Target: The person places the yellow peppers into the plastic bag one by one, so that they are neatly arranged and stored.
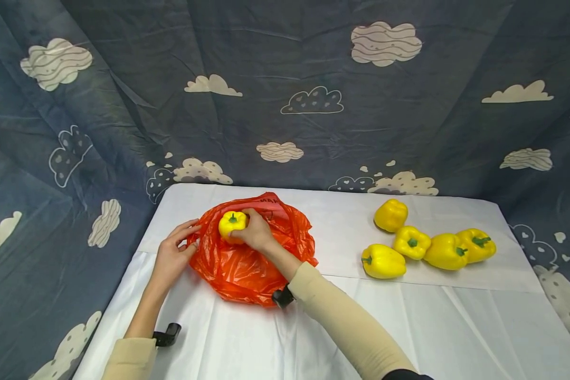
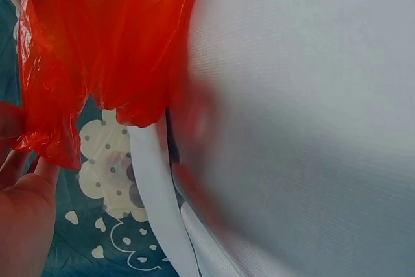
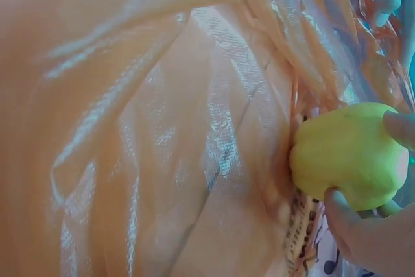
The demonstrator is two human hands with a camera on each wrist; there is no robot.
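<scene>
A red plastic bag [image 1: 247,272] lies with its mouth spread wide on the left half of the table. My right hand [image 1: 256,232] grips a yellow bell pepper [image 1: 231,224], stem up, inside the bag's opening. In the right wrist view, thumb and fingers press the sides of that pepper [image 3: 350,154], with the bag's film [image 3: 162,128] around it. My left hand [image 1: 173,256] pinches the bag's left rim. The left wrist view has its fingers and thumb on either side of a fold of the red film [image 2: 55,121].
On the table's right side lie several yellow bell peppers, among them one at the back [image 1: 391,215] and one nearest the front [image 1: 383,261]. A white cloth [image 1: 337,338] covers the table. Behind it hangs a dark curtain [image 1: 285,63] with cloud prints.
</scene>
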